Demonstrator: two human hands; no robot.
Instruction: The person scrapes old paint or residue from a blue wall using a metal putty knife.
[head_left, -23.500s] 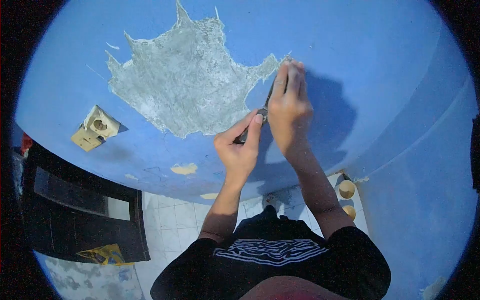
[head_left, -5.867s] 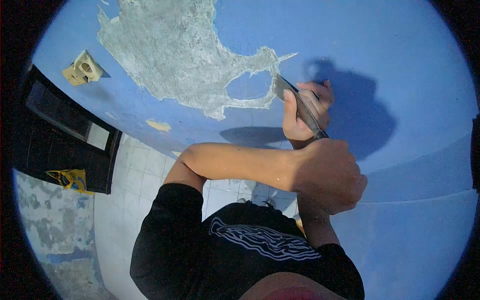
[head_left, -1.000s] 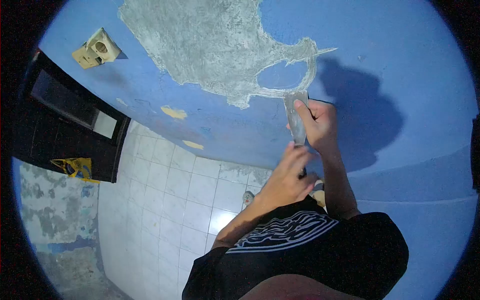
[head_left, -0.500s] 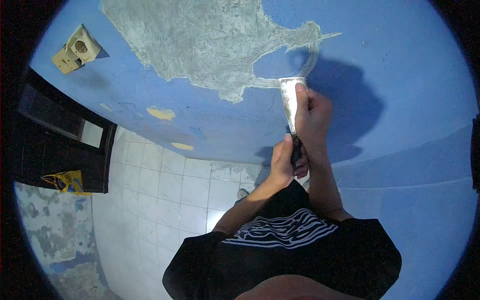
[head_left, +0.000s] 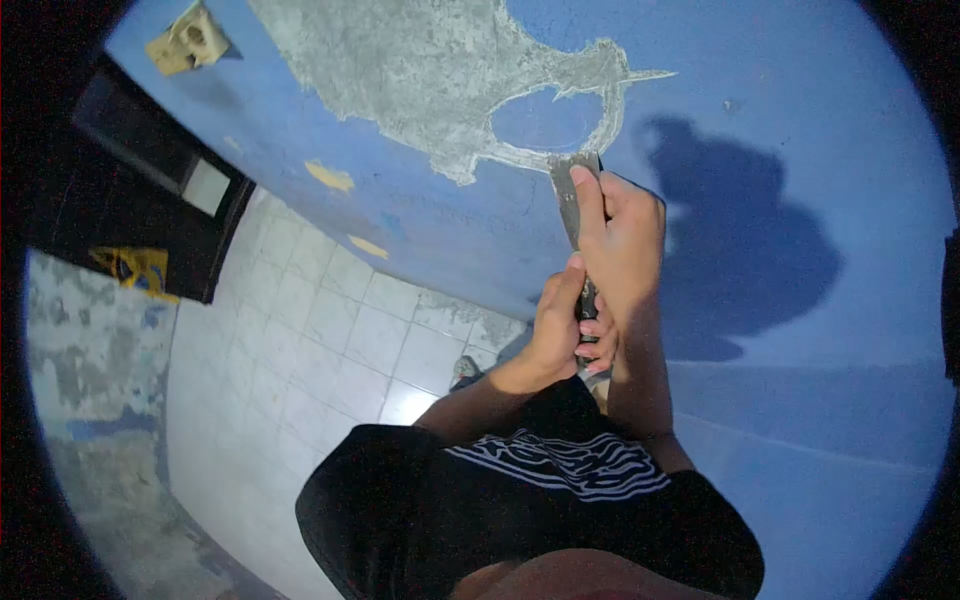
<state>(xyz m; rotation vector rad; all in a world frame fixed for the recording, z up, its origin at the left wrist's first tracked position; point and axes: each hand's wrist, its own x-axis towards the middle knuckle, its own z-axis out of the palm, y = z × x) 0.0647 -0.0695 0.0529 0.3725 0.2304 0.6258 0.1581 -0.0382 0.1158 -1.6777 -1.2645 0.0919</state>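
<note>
Both my hands hold a putty knife with a dark handle against the blue wall. My left hand is closed around the handle, its thumb pointing up along it. Higher up, my right hand grips the blade, with the thumb pressed flat on its face. The blade's wide edge meets the lower rim of a scraped ring, just under an oval of blue paint. To the upper left spreads a large bare grey patch with ragged pale edges.
A beige wall fitting sticks out at upper left. Below it are a dark door frame and a yellow bag. White floor tiles lie beneath, with a foot near the wall. Patchy grey wall stands at left.
The view has shifted and tilted. The knife's blade has turned from brightly lit to dark, its edge still at the ring's lower rim. Both hands keep their grip; the shadow reaches farther right.
</note>
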